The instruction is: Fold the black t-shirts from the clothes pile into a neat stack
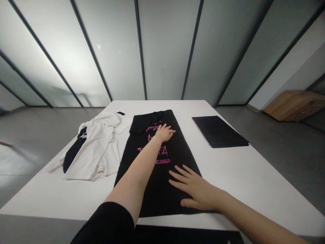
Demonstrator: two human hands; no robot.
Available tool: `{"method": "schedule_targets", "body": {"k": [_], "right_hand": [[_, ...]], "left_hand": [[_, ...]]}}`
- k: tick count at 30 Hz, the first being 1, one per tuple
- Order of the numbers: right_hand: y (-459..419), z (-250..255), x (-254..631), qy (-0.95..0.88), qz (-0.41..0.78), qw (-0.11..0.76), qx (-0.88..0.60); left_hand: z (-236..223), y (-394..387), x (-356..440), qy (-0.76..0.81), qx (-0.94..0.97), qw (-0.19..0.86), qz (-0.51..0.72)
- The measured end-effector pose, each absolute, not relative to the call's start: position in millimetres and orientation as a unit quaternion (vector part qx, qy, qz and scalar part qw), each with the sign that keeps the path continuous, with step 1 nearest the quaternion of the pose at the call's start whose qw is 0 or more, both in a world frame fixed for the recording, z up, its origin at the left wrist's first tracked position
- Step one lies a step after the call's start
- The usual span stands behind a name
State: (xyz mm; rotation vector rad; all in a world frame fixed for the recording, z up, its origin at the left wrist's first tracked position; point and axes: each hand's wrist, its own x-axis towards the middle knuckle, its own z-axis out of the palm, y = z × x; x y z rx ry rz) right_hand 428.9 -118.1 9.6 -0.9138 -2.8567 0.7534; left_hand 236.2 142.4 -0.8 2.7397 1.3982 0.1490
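1. Two bare hands lie palm down on a black T-shirt (175,149), which is spread flat, lengthwise, in the middle of a white table (243,183).
2. The left hand (166,133) reaches across the pink lettering (162,161) to the upper part of the shirt; its fingers are spread apart and clasp nothing.
3. The right hand (196,191) rests at the shirt's lower right edge, fingers fanned and thumb held away from them, with no cloth gripped. How hard either hand presses cannot be told.
4. The left forearm, coming from a black sleeve (109,222), hides part of the lettering.
5. A crumpled white garment (98,149) lies left of the shirt, with a dark piece (74,155) showing at its left side.
6. A flat black rectangle (220,131) lies to the right, well apart from the shirt; its material cannot be told.
7. Beyond the table stand frosted panels (167,51) with dark frames.
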Motion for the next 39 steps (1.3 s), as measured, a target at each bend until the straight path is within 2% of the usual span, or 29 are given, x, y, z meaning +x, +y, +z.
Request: {"method": "schedule_targets", "body": {"k": [4, 8, 12, 16, 20, 24, 32, 36, 39], "right_hand": [[-119, 12, 428, -0.921, 0.245, 0.046, -0.299], [-123, 7, 429, -0.922, 0.254, 0.095, -0.276], [-120, -2, 436, -0.876, 0.336, 0.253, -0.236], [-101, -7, 448, -0.75, 0.311, 0.437, -0.387], [-82, -10, 459, -0.622, 0.28, 0.527, -0.506], [-74, -12, 464, -0.574, 0.293, 0.55, -0.532], [-61, -19, 465, -0.551, 0.301, 0.538, -0.563], [-50, -24, 469, -0.587, 0.309, 0.494, -0.562], [-36, -27, 469, -0.665, 0.29, 0.424, -0.543]], "left_hand": [[11, 127, 269, 0.477, 0.878, 0.003, 0.036], [1, 98, 303, 0.564, 0.821, 0.04, 0.077], [-11, 75, 321, 0.622, 0.773, 0.065, 0.104], [-9, 55, 325, 0.599, 0.792, 0.064, 0.101], [-13, 12, 330, 0.538, 0.836, 0.061, 0.091], [-21, -40, 328, 0.48, 0.871, 0.072, 0.079], [-18, -98, 310, 0.4, 0.91, 0.081, 0.068], [-13, -113, 309, 0.392, 0.914, 0.091, 0.055], [-11, -119, 308, 0.384, 0.917, 0.087, 0.062]]}}
